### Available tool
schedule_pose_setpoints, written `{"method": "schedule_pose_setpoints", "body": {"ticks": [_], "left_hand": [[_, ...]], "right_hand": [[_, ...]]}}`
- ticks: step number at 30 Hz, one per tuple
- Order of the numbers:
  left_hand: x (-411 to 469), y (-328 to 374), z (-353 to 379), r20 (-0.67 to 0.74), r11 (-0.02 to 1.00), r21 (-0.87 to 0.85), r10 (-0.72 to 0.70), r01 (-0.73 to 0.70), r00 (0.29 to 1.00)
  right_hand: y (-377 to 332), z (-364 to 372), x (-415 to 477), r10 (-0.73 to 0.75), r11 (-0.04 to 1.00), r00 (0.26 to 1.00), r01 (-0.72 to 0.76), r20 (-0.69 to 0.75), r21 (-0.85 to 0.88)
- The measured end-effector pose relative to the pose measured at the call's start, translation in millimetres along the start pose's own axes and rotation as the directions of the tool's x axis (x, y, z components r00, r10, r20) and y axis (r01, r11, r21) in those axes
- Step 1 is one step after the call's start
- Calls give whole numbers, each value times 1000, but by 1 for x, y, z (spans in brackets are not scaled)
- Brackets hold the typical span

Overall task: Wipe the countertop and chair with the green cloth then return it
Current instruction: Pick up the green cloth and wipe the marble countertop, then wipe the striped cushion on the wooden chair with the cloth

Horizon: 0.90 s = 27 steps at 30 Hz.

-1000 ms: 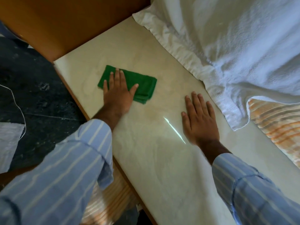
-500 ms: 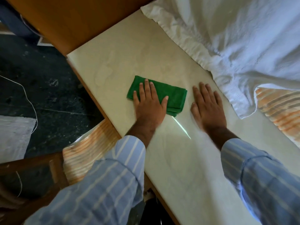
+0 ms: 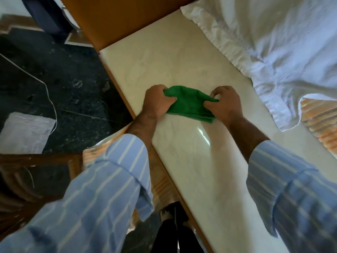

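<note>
The green cloth (image 3: 189,105) is bunched up on the pale marble countertop (image 3: 191,161), near its left edge. My left hand (image 3: 156,103) grips the cloth's left end with curled fingers. My right hand (image 3: 226,105) pinches its right end. The cloth's upper part is lifted between the two hands while its folded lower edge still rests on the counter. A wooden chair (image 3: 32,179) shows at the lower left, partly hidden behind my left sleeve.
A large white towel (image 3: 273,42) covers the counter's far right side, over an orange striped cloth (image 3: 321,121). Another orange striped cloth (image 3: 94,152) hangs by the chair. A wooden panel (image 3: 116,17) stands at the counter's far end. A white cord (image 3: 49,95) crosses the dark floor.
My left hand slid the flat cloth toward me along the counter. My right hand lifted from the counter, and both hands now grip the cloth's ends and bunch it.
</note>
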<state>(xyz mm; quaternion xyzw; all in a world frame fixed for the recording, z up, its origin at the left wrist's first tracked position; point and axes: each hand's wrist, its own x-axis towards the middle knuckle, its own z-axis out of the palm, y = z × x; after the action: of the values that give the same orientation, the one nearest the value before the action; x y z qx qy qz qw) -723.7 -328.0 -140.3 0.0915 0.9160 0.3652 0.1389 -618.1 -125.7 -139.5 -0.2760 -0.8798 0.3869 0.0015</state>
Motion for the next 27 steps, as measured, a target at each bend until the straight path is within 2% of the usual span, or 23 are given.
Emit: {"method": "schedule_pose_setpoints", "body": {"ticks": [2,4,6,8,10,12,15,19,24,27], "left_hand": [[-24,-15,-15,34,940,-313,-136,140,990],[-46,-36,-32,75,777,-592,-208,211,975],[-66,-64,-55,70,640,-742,-221,199,973],[-86,-93,-78,46,547,-819,-240,175,970],[-106,-127,-98,18,495,-852,-297,170,955],[-130,-163,-113,19,495,-842,-369,214,929],[-162,-214,-125,3,531,-800,-463,280,886],[-192,-284,-118,54,497,-778,-558,385,828],[-208,-356,-90,192,442,-733,-595,517,781],[-204,-391,-66,213,494,-673,-583,550,784]], "right_hand": [[-14,5,-11,-3,991,1000,2,6,134],[-34,14,-21,-23,967,999,11,45,255],[-62,29,-31,-39,926,993,-4,107,377],[-85,49,-41,-25,850,980,-84,199,521],[-104,78,-56,-10,780,951,-185,308,598],[-118,115,-78,-7,758,929,-236,369,608],[-128,170,-113,-8,827,918,-217,397,518],[-113,239,-147,63,889,860,-279,507,363],[-64,311,-172,267,778,785,-517,559,356],[-33,342,-173,390,714,739,-619,549,326]]}}
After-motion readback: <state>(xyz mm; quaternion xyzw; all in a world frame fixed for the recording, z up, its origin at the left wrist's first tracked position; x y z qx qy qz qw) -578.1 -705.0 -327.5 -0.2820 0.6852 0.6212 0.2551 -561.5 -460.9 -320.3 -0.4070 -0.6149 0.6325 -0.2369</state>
